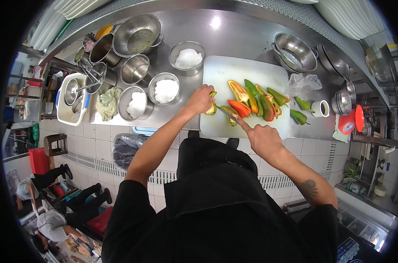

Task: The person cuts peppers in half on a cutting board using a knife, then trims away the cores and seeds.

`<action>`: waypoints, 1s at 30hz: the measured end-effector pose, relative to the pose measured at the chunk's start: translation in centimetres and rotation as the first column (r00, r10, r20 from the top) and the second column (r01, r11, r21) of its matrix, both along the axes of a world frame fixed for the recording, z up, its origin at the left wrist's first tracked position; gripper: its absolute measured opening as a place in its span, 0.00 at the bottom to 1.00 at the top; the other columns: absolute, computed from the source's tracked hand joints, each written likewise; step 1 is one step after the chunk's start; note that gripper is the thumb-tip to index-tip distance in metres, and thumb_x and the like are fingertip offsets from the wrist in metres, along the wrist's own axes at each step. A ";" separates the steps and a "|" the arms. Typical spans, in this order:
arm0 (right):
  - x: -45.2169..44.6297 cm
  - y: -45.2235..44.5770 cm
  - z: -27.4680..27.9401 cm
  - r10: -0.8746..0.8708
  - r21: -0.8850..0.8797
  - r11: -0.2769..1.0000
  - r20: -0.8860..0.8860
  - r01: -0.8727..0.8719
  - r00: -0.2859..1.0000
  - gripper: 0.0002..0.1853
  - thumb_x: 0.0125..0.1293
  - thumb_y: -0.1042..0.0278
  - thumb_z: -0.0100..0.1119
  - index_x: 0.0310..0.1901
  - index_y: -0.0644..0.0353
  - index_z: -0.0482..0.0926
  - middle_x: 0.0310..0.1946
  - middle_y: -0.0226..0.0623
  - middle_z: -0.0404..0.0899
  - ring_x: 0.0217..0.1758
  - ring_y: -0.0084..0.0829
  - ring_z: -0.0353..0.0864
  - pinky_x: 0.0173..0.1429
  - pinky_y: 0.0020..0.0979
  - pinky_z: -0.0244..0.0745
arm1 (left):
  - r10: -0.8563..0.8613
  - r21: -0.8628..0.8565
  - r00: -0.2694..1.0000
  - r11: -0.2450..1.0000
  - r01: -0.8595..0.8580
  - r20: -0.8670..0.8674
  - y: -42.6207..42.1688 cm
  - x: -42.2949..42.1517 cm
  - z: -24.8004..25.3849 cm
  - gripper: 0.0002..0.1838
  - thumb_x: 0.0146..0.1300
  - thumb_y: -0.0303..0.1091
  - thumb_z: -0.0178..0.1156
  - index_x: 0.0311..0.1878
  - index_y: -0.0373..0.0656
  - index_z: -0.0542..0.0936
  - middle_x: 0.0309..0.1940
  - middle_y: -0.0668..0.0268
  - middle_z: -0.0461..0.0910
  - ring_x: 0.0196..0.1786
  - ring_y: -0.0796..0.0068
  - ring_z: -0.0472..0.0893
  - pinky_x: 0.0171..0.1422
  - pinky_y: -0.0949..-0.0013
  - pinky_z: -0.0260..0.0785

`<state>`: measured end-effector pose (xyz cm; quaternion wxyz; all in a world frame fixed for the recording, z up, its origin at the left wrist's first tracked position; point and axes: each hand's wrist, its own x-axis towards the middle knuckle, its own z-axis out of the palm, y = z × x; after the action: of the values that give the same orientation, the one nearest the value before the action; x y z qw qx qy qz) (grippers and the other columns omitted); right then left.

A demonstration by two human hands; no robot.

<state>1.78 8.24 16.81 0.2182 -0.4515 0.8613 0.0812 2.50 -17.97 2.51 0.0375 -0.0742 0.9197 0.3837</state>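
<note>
Split red, yellow and green peppers are spread on the white rectangular board. A green pepper piece is gripped by the left hand's fingers, a steel-bladed knife by the right hand's; two green peppers, right, appear uncut.

My left hand could pass forward over the bare far part of the board onto open counter behind. Rightward, the knife and peppers block it. Pots crowd my left; a plastic bag and metal bowl stand right.
</note>
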 end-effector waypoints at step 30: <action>0.3 -0.5 -1.7 -0.018 -0.037 0.999 0.017 0.019 1.000 0.44 0.61 0.76 0.54 0.81 0.45 0.54 0.23 0.46 0.82 0.26 0.48 0.85 0.34 0.48 0.83 | 0.020 -0.021 1.000 1.000 -0.020 -0.011 1.4 0.9 1.5 0.12 0.63 0.27 0.66 0.48 0.39 0.79 0.47 0.53 0.79 0.53 0.44 0.79 0.57 0.50 0.71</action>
<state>2.05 7.72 15.07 0.2174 -0.4482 0.8650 0.0593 3.38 -16.53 3.97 0.0280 -0.0817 0.9230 0.3749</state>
